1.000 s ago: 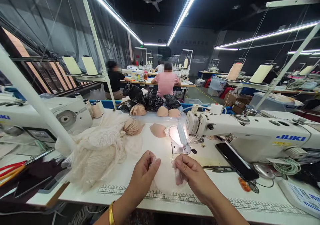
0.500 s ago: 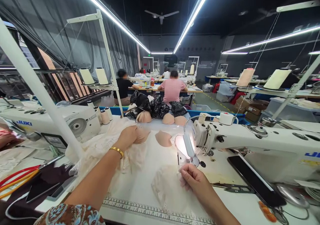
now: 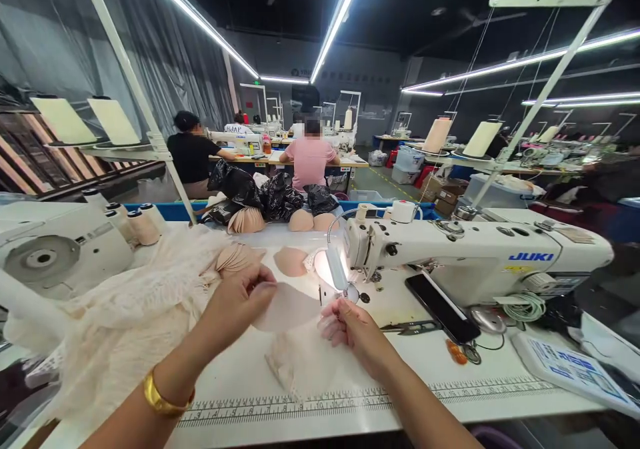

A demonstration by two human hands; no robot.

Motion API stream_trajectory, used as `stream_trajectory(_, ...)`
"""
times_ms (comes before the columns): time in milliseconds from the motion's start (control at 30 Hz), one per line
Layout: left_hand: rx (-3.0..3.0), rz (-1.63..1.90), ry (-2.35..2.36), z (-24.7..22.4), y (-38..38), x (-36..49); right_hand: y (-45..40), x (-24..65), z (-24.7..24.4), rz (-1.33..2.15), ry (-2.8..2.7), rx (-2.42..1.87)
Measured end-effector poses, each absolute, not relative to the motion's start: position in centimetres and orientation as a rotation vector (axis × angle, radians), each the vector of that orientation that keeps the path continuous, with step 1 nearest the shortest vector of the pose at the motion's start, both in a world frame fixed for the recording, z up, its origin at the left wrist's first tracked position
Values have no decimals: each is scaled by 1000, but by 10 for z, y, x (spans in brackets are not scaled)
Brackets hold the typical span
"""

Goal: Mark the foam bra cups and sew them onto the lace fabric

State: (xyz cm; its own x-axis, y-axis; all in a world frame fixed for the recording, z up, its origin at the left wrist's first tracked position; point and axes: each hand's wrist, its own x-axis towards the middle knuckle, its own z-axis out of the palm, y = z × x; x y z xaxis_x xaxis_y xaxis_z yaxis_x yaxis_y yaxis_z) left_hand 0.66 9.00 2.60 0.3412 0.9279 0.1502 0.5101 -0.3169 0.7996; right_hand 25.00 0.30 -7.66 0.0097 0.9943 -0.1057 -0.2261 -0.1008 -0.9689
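My left hand point(image 3: 245, 296), with a gold bangle at the wrist, pinches the edge of a pale beige cup point(image 3: 287, 306) over the white table. My right hand point(image 3: 350, 326) is closed in a pinch just below the lit needle area of the sewing machine point(image 3: 450, 242), on the edge of a sheer cream fabric piece point(image 3: 300, 362). Another beige cup point(image 3: 291, 261) lies behind the held one. A fanned stack of cups point(image 3: 237, 259) rests on the heap of cream lace point(image 3: 135, 296) at the left.
Scissors point(image 3: 413, 327), a black phone point(image 3: 443, 309) and an orange item point(image 3: 456, 352) lie at the right. A printed ruler point(image 3: 280, 412) runs along the front edge. Thread cones point(image 3: 143, 228) stand at the left. Two people sit at machines ahead.
My left hand has moved from the cup stack towards the middle, bringing one cup near my right hand. The view has turned right. My right hand stays pinched by the machine.
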Motion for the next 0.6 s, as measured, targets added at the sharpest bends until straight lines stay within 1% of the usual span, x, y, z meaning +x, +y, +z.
stream_trajectory(133,2009,685,1261,3,67,26,0,249,-74,1324,-1038,-1126)
stream_trajectory(233,2179,554,1235,-1,67,33,-5,244,-69,1249,-1118,-1162)
stream_trajectory(333,2295,448,938,8,74,39,-13,238,-55,1216,-1214,-1169)
stream_trajectory(433,2219,234,536,22,85,48,-22,238,-36,1150,-1412,-1187)
stream_trajectory(500,2158,104,427,28,92,52,-28,242,-25,965,-1554,-1252)
stream_trajectory(600,2176,162,470,28,97,53,-33,248,-16,491,-1646,-1285)
